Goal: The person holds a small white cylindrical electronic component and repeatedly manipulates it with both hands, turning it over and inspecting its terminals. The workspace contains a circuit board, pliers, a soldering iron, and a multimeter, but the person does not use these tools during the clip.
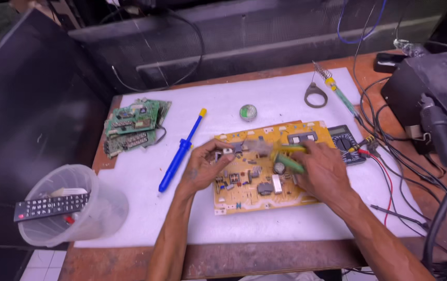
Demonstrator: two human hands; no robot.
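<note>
A yellow circuit board [257,195] with several dark components lies on a white mat [265,99]. My left hand [202,166] rests on the board's left edge, fingers curled against it near the top corner. Over the board's right half my right hand [323,169] grips a green-and-yellow brush [288,158], whose blurred head points left across the board's upper part.
Left of the board lie a blue desoldering pump [182,151] and green circuit boards [135,125]. Behind are a solder spool [248,112], a soldering iron on its stand [335,88] and a multimeter [345,140]. A clear tub with a remote [52,205] stands at left. Cables crowd the right.
</note>
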